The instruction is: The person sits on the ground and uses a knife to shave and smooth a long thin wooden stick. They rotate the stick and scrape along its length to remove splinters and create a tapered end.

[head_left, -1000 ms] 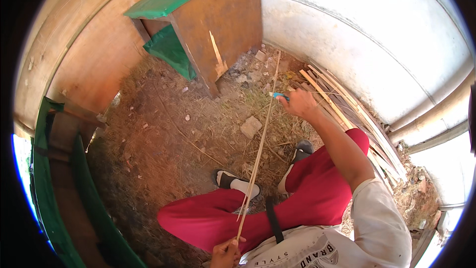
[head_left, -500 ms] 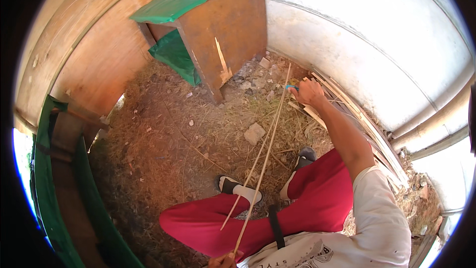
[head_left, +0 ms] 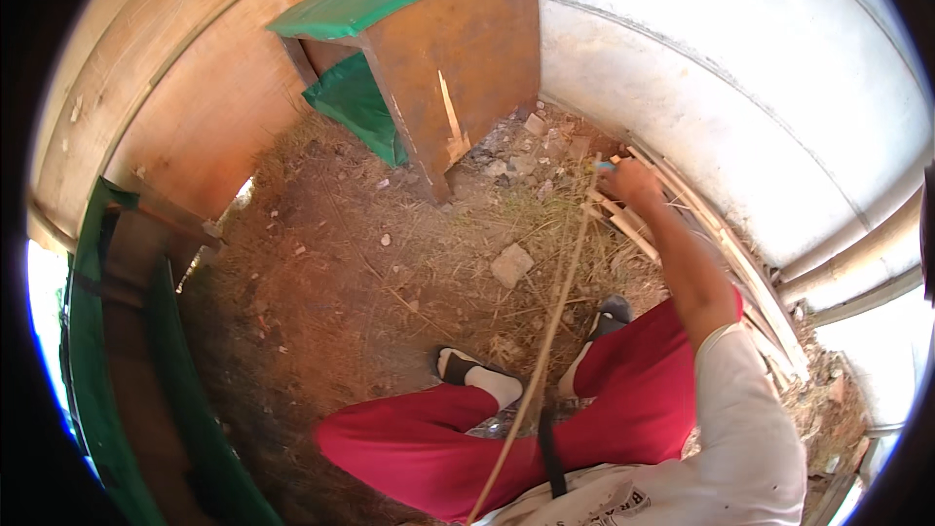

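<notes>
My right hand is stretched out at the far right, closed around a small blue object whose kind I cannot make out. Beside that object lies the far end of a long, thin bamboo-like strip, slightly blurred. The strip slants down across my red trousers to the lower edge of the view. My left hand is out of sight there, so its grip on the near end does not show.
Split wooden strips lie along the white wall on the right. Ahead stands a brown wooden cabinet with a green cover. A green-edged bench-like frame is at left. A stone lies on the dirt floor.
Two strips showed earlier; only one is distinct now. My right hand with the blue object appears farther right and slightly lower. My left hand has slipped below the view, which has shifted slightly.
</notes>
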Motion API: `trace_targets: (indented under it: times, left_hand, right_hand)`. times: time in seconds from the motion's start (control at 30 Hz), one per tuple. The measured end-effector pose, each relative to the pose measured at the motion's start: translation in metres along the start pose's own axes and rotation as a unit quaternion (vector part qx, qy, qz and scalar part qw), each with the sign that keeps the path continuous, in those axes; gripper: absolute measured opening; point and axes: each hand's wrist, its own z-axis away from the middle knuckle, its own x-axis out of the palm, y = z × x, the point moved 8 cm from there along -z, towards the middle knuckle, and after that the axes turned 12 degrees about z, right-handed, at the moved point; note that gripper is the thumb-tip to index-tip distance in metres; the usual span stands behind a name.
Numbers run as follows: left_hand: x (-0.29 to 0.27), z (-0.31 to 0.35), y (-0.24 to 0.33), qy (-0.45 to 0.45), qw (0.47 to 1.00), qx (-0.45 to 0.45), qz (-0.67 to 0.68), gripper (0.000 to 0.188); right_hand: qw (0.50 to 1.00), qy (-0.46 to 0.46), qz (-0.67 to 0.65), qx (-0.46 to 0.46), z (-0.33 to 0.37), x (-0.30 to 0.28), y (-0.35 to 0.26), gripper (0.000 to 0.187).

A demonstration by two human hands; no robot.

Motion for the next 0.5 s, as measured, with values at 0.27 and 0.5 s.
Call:
trace_targets:
  times: [0.27,0.5]
  left_hand:
    - [-0.007,-0.006,-0.008,0.035,0.999,0.029,0.003,0.031]
    - [-0.029,-0.035,-0.024,0.084,0.972,0.217,0.006,0.032]
  right_hand:
    - [0.994,0.108,0.012,0.024,-0.009,-0.016,0.042,0.054]
    - [0.986,0.002,0.164,-0.032,-0.006,0.022,0.060,0.051]
